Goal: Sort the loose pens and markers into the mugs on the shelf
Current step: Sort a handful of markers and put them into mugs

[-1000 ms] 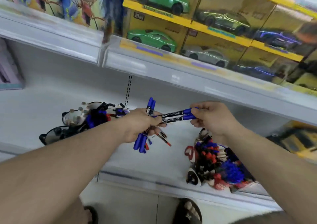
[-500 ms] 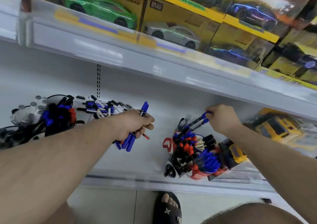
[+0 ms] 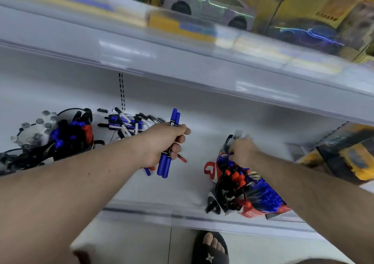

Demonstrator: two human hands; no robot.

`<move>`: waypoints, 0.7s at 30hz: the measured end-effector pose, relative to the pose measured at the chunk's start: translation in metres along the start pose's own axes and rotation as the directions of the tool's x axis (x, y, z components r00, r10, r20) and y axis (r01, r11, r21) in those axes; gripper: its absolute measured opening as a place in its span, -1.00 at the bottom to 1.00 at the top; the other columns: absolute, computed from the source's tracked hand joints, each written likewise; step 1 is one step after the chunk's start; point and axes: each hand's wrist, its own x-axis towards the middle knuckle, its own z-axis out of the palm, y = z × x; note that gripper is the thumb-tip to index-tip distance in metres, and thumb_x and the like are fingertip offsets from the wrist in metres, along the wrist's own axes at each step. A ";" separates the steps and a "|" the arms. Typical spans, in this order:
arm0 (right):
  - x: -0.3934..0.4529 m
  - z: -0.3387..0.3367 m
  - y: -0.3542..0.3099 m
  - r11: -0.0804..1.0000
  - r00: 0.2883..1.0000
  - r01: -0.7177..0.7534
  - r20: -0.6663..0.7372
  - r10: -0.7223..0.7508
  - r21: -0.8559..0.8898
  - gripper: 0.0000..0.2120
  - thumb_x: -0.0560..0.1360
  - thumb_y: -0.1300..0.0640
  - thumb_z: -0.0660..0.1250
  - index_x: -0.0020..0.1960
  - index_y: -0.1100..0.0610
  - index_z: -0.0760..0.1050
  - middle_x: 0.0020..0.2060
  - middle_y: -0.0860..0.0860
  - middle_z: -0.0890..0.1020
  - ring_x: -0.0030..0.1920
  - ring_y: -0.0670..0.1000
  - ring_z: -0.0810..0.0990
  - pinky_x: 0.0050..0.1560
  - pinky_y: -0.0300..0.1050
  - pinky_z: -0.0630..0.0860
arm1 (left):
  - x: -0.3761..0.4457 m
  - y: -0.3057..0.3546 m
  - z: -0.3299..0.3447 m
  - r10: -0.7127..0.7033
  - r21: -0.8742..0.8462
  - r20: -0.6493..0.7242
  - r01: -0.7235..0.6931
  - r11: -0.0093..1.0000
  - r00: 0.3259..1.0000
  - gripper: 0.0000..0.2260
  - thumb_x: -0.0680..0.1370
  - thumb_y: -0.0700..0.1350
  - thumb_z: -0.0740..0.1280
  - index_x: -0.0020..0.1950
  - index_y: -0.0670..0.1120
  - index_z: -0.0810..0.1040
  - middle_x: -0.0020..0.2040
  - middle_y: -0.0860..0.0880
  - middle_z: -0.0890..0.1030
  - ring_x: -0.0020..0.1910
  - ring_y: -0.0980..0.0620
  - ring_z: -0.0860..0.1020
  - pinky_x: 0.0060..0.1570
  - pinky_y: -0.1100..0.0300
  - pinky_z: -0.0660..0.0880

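Where the white shelf [image 3: 194,122] runs under boxed toy cars [image 3: 208,3], we note loose pens [image 3: 129,122] piled at back left, our left hand [image 3: 164,142] clenching blue markers [image 3: 165,165], our right hand [image 3: 241,151] at the mugs [image 3: 249,213], grasp unclear.

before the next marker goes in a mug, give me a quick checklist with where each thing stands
1. Left hand grips the bundle of blue markers: ok, fingers are curled round it.
2. Right hand is free to take another marker: cannot tell, it is blurred at the mug with the red heart handle.
3. That mug has room: not ok, it looks packed with red, black and blue caps.
4. Loose markers remain to sort: ok, a pile lies at the back of the shelf.
5. Mugs on the left are upright: cannot tell from this angle.
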 end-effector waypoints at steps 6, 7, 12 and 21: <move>0.046 0.037 0.012 0.998 0.996 -0.063 0.065 0.063 -0.013 -0.39 0.43 -0.08 0.41 0.35 0.25 0.47 0.29 0.38 0.47 0.28 0.38 0.44 0.17 0.16 0.52 | 0.001 0.002 -0.001 -0.005 -0.109 0.062 0.012 0.994 0.998 -0.80 0.67 -0.05 0.20 -0.06 -0.09 0.53 -0.36 0.02 0.43 -0.48 0.09 0.33 -0.46 0.23 0.32; 0.049 0.038 0.014 0.997 0.994 -0.075 0.075 0.073 0.015 -0.40 0.44 -0.08 0.41 0.34 0.27 0.47 0.29 0.37 0.47 0.29 0.37 0.44 0.20 0.18 0.51 | 0.001 0.002 0.000 0.002 -0.136 0.069 0.007 0.991 0.998 -0.80 0.67 -0.05 0.20 -0.07 -0.09 0.52 -0.36 0.02 0.43 -0.48 0.09 0.33 -0.46 0.24 0.32; -0.028 -0.044 -0.027 0.925 0.988 -0.019 -0.134 0.075 0.379 -0.70 0.54 0.08 0.31 0.21 0.17 0.60 0.22 0.08 0.60 0.21 0.09 0.55 0.14 -0.19 0.44 | -0.004 0.011 0.005 0.078 -0.341 0.052 -0.056 0.939 0.996 -0.77 0.68 -0.01 0.18 -0.11 -0.07 0.47 -0.38 0.02 0.44 -0.46 0.05 0.43 -0.39 0.18 0.43; -0.146 -0.097 -0.132 -0.144 0.939 -0.223 0.173 -0.297 0.964 -0.67 0.65 -0.03 0.18 0.10 0.21 0.56 -0.18 0.19 0.65 -0.29 0.12 0.67 -0.32 -0.13 0.57 | -0.006 0.026 0.012 0.172 -0.558 -0.200 -0.257 0.789 0.964 -0.76 0.69 0.06 0.10 -0.06 -0.05 0.39 -0.30 0.02 0.66 -0.08 0.03 0.70 -0.19 0.10 0.56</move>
